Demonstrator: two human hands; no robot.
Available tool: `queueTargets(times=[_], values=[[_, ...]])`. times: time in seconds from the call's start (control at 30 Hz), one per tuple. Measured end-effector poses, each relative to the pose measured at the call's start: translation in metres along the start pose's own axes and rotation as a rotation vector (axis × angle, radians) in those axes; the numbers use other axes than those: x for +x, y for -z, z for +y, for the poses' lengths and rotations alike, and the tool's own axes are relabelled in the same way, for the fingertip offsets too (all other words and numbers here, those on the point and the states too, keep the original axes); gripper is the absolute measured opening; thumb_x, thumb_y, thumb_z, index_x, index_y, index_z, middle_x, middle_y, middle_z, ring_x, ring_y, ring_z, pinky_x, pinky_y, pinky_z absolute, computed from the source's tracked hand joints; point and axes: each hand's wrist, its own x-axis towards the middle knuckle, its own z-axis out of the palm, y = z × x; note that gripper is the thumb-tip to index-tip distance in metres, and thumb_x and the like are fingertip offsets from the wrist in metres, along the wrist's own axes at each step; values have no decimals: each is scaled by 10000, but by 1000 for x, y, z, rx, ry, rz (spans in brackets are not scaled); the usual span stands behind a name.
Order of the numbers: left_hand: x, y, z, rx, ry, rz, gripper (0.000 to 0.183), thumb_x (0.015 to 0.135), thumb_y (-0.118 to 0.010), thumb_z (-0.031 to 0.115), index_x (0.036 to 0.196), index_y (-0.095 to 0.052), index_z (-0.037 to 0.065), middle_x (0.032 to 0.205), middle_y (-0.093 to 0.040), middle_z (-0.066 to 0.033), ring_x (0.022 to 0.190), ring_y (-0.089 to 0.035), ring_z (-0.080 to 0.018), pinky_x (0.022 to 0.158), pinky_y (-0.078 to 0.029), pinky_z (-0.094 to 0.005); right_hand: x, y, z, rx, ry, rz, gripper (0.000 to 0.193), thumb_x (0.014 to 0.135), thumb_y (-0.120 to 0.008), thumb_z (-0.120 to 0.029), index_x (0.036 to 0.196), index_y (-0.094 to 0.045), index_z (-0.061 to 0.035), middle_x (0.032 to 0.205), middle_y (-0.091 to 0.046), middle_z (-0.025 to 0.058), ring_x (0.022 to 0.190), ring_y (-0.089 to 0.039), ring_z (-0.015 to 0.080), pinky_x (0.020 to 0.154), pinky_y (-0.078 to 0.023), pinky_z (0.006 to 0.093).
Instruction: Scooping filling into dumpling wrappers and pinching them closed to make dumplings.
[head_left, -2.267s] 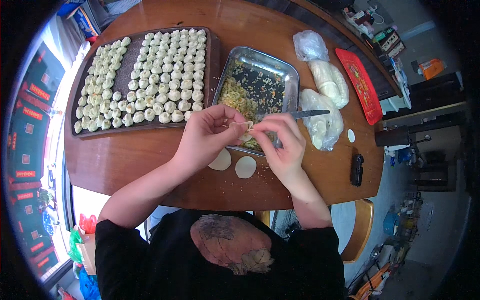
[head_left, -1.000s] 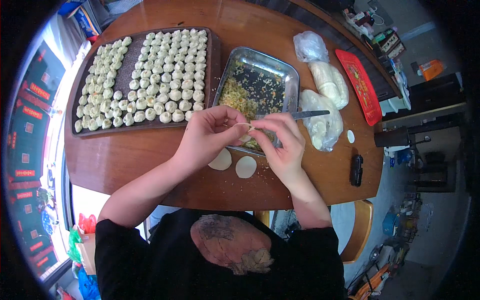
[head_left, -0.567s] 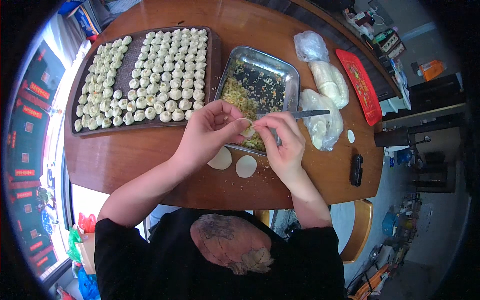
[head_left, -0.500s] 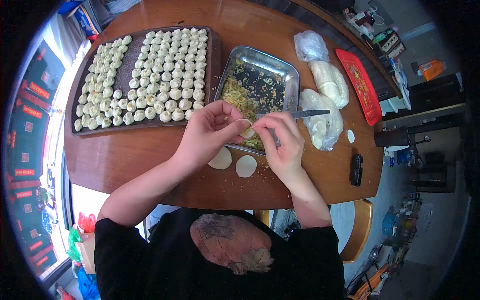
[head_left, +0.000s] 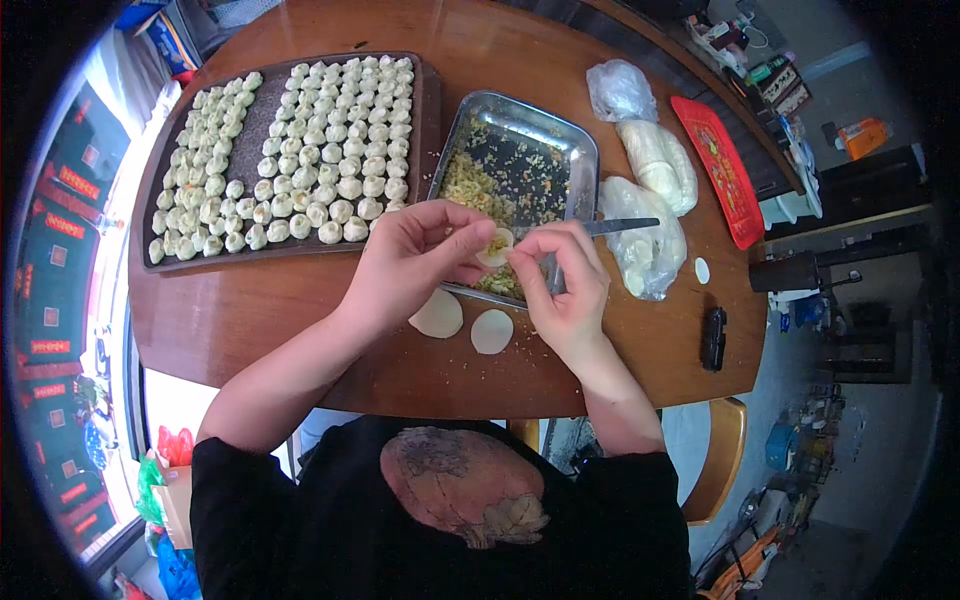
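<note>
Between my two hands is a dumpling (head_left: 496,248), a thin round wrapper with yellowish filling showing in its middle. My left hand (head_left: 425,250) is closed around its left side, and my right hand (head_left: 562,270) pinches its right edge between thumb and fingers. Just behind and beneath the hands sits a metal tray (head_left: 590,160) with chopped vegetable filling (head_left: 475,185) heaped along its left part. A flat metal blade (head_left: 620,226) lies across the tray's right rim, its other end hidden behind my right hand. Two round wrappers (head_left: 492,332) lie flat on the table below my hands.
At the left, a large dark tray (head_left: 250,150) carries rows of shaped dumplings. To the right lie plastic bags (head_left: 645,240) with pale dough, a red patterned tray (head_left: 718,170), a small white disc (head_left: 702,271) and a black object (head_left: 714,340). A wooden chair (head_left: 718,462) stands by the table's near edge.
The wrapper between my hands has turned, so its filling shows more now. My left fingers have shifted slightly along its edge; both hands stay in nearly the same place.
</note>
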Motion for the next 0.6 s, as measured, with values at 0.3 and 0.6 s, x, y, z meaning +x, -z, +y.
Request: queueTargets(times=[0.3, 0.6], values=[[0, -3, -4, 69, -73, 23, 180, 938, -652, 112, 1044, -651, -34, 907, -694, -65, 795, -671, -88, 674, -560, -206, 0, 0, 0, -8, -10, -2, 157, 797, -725, 16, 898, -609, -16, 880, -595, 90, 777, -614, 216, 674, -502, 308], [-3, -2, -1, 172, -109, 15, 144, 921, -672, 103, 1007, -666, -13, 896, -691, -37, 779, -653, -64, 664, -547, -197, 2, 1, -3, -9, 89, -10, 158, 771, -741, 11, 890, -649, -37, 890, -617, 87, 813, -616, 256, 704, -494, 342]])
